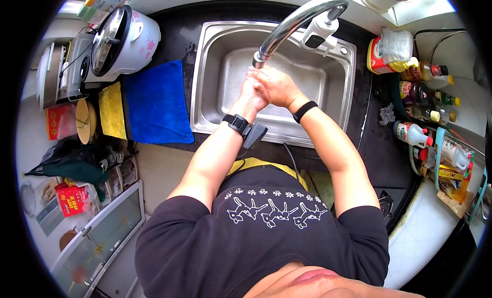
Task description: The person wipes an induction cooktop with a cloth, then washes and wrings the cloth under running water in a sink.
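Steel sink: rectangular stainless basin (215, 93), 12 o'clock of torso.
Tap: curved chrome faucet (292, 24), spout just above hands.
Left hand (254, 90): pressed against right, holding nothing.
Right hand (277, 87): clasped over left.
Cloth: blue towel (156, 100), 9 o'clock on desk.

Both arms stretched forward from the shoulders at the bottom of the frame, meeting a little above the centre. Left hand (254, 93) and right hand (277, 86) pressed together, palms and fingers overlapping, right one partly covering the left. Fingers loosely bent, not spread. Forearms bare, elbows slightly bent and apart, making a narrow V. Dark watch (237, 122) on the left wrist, thin black band (305, 111) on the right wrist. Short black sleeves over the upper arms.
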Available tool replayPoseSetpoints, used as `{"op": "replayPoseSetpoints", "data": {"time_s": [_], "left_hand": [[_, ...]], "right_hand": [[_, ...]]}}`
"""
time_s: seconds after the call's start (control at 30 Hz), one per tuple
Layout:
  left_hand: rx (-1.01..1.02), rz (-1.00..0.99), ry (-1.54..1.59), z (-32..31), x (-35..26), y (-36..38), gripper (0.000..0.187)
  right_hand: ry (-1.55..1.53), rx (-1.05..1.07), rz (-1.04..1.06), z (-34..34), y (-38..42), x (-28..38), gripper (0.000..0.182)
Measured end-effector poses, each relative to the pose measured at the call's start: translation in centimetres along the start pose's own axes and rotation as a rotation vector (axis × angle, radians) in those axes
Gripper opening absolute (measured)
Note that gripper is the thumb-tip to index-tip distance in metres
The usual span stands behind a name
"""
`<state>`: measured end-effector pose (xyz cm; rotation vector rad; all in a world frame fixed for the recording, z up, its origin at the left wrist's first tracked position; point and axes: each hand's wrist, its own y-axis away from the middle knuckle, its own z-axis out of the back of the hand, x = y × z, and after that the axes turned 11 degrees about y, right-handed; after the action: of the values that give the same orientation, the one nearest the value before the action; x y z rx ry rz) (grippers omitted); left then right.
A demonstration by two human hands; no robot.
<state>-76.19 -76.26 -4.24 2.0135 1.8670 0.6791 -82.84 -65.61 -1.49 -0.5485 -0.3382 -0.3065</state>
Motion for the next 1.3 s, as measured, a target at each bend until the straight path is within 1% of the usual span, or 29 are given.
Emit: {"op": "replayPoseSetpoints", "data": {"time_s": [0.07, 0.1, 0.17, 0.2, 0.27, 0.3, 0.33, 0.4, 0.43, 0.47, 0.53, 0.57, 0.6, 0.67, 0.7, 0.73, 0.8, 0.83, 0.87, 0.93, 0.97, 1.0, 1.07, 1.1, 1.13, 1.2, 1.23, 1.27, 1.3], "left_hand": [[-0.253, -0.159, -0.062, 0.7, 0.0, -1.0, 0.035], [-0.254, -0.157, -0.061, -0.1, 0.6, -0.7, 0.035], [-0.389, -0.252, -0.226, -2.7, 1.8, 0.6, 0.033], [-0.39, -0.254, -0.226, -2.4, 1.5, 0.6, 0.033], [-0.346, -0.27, -0.403, -1.1, 0.5, 0.2, 0.033], [-0.291, -0.383, -0.239, -1.0, 0.4, -0.6, 0.029], [-0.291, -0.384, -0.24, -0.6, 0.1, -0.6, 0.029], [-0.094, -0.494, -0.495, -0.4, -1.0, 0.4, 0.024], [-0.035, -0.454, -0.485, -1.0, -1.3, 1.3, 0.023], [0.046, -0.345, -0.631, -1.1, -2.4, 2.0, 0.035], [0.132, -0.323, -0.787, -2.3, -2.9, 3.9, 0.047], [0.084, -0.307, -0.79, -1.5, -4.1, 4.3, 0.055], [0.005, -0.342, -0.858, -2.9, -4.2, 6.0, 0.056], [-0.037, -0.316, -1.001, -2.2, -6.2, 7.0, 0.056], [-0.088, -0.357, -1.088, -2.4, -6.6, 7.5, 0.048], [-0.089, -0.36, -1.091, -2.1, -7.3, 7.8, 0.048], [-0.231, -0.317, -1.043, -1.6, -8.3, 8.4, 0.037], [-0.262, -0.349, -1.043, -1.8, -8.3, 8.8, 0.03], [-0.263, -0.35, -1.046, -1.5, -8.6, 8.9, 0.03], [-0.204, -0.378, -0.876, -0.4, -9.2, 9.1, 0.027], [-0.149, -0.387, -0.746, 0.2, -9.4, 8.9, 0.024], [-0.151, -0.388, -0.747, 0.6, -9.5, 8.9, 0.024], [-0.072, -0.564, -0.382, 1.4, -9.5, 9.0, 0.021], [-0.075, -0.609, -0.34, 1.4, -9.3, 8.9, 0.019], [-0.075, -0.612, -0.341, 1.5, -9.0, 8.8, 0.019], [-0.158, -0.593, 0.012, 1.5, -7.8, 8.5, 0.021], [-0.181, -0.569, 0.17, 1.1, -7.3, 8.3, 0.023], [-0.062, -0.498, 0.158, 2.0, -7.2, 8.0, 0.018], [-0.052, -0.478, 0.146, 1.7, -6.8, 7.8, 0.018]], "right_hand": [[-0.125, -0.007, -0.132, 0.0, -0.2, 0.1, 0.025], [-0.124, -0.006, -0.133, -0.2, -0.2, 0.1, 0.025], [-0.136, -0.001, -0.261, -0.8, -0.3, 0.2, 0.021], [-0.138, -0.001, -0.261, -0.6, -0.7, 0.5, 0.021], [-0.148, 0.097, -0.433, 0.1, -1.4, 1.1, 0.021], [-0.268, 0.037, -0.522, -0.2, -1.3, 1.2, 0.024], [-0.269, 0.036, -0.522, -0.8, -1.1, 0.8, 0.024], [-0.763, -0.194, -0.768, -2.6, -0.5, -0.7, 0.029], [-0.955, -0.206, -0.925, -2.9, -0.3, -1.3, 0.034], [-1.301, -0.219, -1.155, -2.9, 0.3, -1.9, 0.037], [-1.342, -0.165, -1.287, -1.8, 0.9, -2.3, 0.04], [-1.327, -0.156, -1.292, -1.6, 1.3, -2.5, 0.041], [-1.328, -0.157, -1.291, -1.5, 1.7, -2.8, 0.041], [-1.353, -0.235, -1.235, -1.5, 2.3, -3.2, 0.038], [-1.381, -0.264, -1.235, -1.3, 2.4, -3.2, 0.027], [-1.385, -0.264, -1.232, -1.5, 2.5, -3.4, 0.027], [-1.445, -0.307, -1.207, -2.2, 2.5, -3.6, 0.027], [-1.513, -0.332, -1.208, -2.1, 2.5, -3.5, 0.034], [-1.516, -0.333, -1.206, -2.4, 2.4, -3.4, 0.034], [-1.598, -0.354, -1.165, -3.1, 2.2, -3.3, 0.035], [-1.63, -0.34, -1.196, -3.3, 2.2, -3.3, 0.035], [-1.633, -0.339, -1.195, -3.7, 2.2, -3.2, 0.035], [-1.492, -0.329, -1.187, -4.7, 2.1, -2.8, 0.035], [-1.413, -0.281, -1.198, -4.9, 1.9, -2.2, 0.036], [-1.416, -0.278, -1.187, -5.1, 1.6, -1.5, 0.034], [-1.684, -0.301, -1.282, -6.4, 1.1, -0.4, 0.033], [-1.782, -0.356, -1.323, -6.6, 1.0, 0.4, 0.031], [-1.782, -0.357, -1.321, -6.9, 0.6, 0.8, 0.031], [-1.904, -0.403, -1.316, -6.7, 0.1, 1.3, 0.029]]}}
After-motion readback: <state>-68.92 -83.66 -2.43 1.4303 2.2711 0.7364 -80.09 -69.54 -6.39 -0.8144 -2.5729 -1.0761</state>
